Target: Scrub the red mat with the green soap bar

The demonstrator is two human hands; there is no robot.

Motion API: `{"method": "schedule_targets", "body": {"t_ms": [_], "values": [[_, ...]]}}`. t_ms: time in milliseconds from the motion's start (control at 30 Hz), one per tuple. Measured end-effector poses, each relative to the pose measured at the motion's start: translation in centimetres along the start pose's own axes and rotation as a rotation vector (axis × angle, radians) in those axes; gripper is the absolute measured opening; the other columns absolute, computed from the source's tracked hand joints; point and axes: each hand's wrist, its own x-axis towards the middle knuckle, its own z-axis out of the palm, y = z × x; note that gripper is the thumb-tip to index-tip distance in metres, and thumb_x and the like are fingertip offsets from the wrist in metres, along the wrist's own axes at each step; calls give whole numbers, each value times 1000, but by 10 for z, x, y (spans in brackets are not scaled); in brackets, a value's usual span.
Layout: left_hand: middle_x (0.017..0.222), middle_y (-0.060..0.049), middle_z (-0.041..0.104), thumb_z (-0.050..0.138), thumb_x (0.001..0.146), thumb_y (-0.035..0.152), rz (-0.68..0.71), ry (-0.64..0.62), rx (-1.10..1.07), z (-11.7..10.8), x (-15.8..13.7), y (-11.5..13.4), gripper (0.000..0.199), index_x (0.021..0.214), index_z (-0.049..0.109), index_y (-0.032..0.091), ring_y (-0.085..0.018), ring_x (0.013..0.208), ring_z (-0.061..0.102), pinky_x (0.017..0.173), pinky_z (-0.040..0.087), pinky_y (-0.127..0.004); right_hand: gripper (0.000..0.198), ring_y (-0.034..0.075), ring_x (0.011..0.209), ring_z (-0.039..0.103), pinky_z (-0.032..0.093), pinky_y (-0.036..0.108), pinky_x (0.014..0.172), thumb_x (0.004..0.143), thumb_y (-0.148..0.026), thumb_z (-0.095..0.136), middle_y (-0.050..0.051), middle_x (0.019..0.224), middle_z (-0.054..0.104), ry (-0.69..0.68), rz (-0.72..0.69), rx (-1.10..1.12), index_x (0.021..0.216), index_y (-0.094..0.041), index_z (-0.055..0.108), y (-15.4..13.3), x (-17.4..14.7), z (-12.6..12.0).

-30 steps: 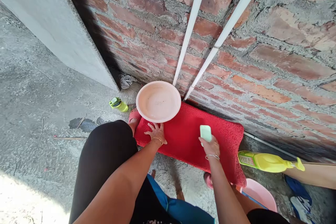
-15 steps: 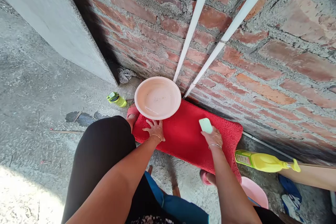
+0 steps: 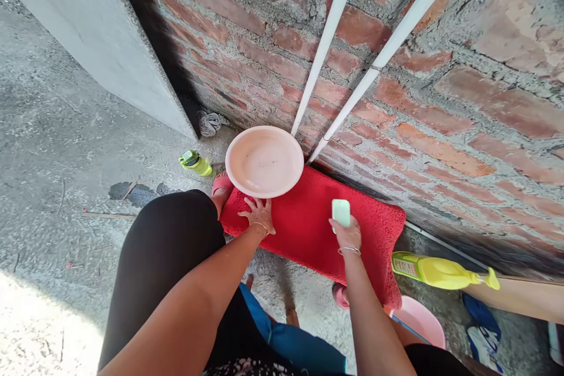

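Note:
A red mat (image 3: 304, 229) with a fluffy edge lies spread out in front of me. My left hand (image 3: 258, 216) rests on its left part, palm down and fingers spread, the fingertips close to the rim of a pale pink basin (image 3: 264, 163). My right hand (image 3: 349, 235) grips a pale mint-green rounded block (image 3: 341, 212) over the mat's right part. Its underside is hidden, so I cannot tell whether it is soap or a brush. Beside the mat's right end is a yellow spray bottle (image 3: 440, 270).
A brick wall (image 3: 374, 111) with two white pipes (image 3: 328, 41) rises behind the mat. On the left floor stands a green bottle (image 3: 196, 163), near a grey cloth (image 3: 211, 123) and a grey slab (image 3: 110, 53). A pink tub (image 3: 420, 320) and shoes (image 3: 483, 335) lie at the lower right.
My right hand has moved a little left with the mint-green block, which now points straighter away from me. My left hand stays on the mat. The view has shifted slightly.

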Motion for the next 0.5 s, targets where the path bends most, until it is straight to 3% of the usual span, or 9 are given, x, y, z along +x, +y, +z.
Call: {"method": "schedule_targets", "body": {"t_ms": [133,233,300,367,500], "values": [[161,-23,3,90,42,46,4,-15,-19,0,2,0,144,155,2,32,-58,141,-1,93,27,-81,72,26,115,56,44,35,96,72,-51,66,13,127,55,-127,-192,-92,134,-19,46,-91,-4,23],[161,-23,4,90,41,45,-3,-24,-18,1,3,0,144,155,2,33,-58,141,-2,93,27,-82,72,26,114,55,44,36,96,72,-49,67,12,127,54,-159,-289,-165,134,-19,45,-116,-1,29],[161,-22,5,90,41,45,-2,-22,-11,1,3,1,144,155,2,34,-58,141,-2,92,28,-82,71,26,113,56,44,36,95,71,-49,67,12,127,54,-149,-266,-182,133,-20,46,-108,7,24],[162,-22,5,90,42,45,-2,-20,-8,0,3,1,143,155,3,34,-58,141,-2,92,28,-82,71,26,112,57,45,37,94,71,-50,68,13,126,54,-123,-181,-177,132,-20,47,-83,17,13],[161,-23,2,90,42,45,4,-22,-23,1,3,0,144,155,1,33,-59,140,-3,91,26,-83,61,25,105,60,48,35,89,70,-49,69,12,115,60,-49,48,-71,121,-18,55,5,28,-20]]}}
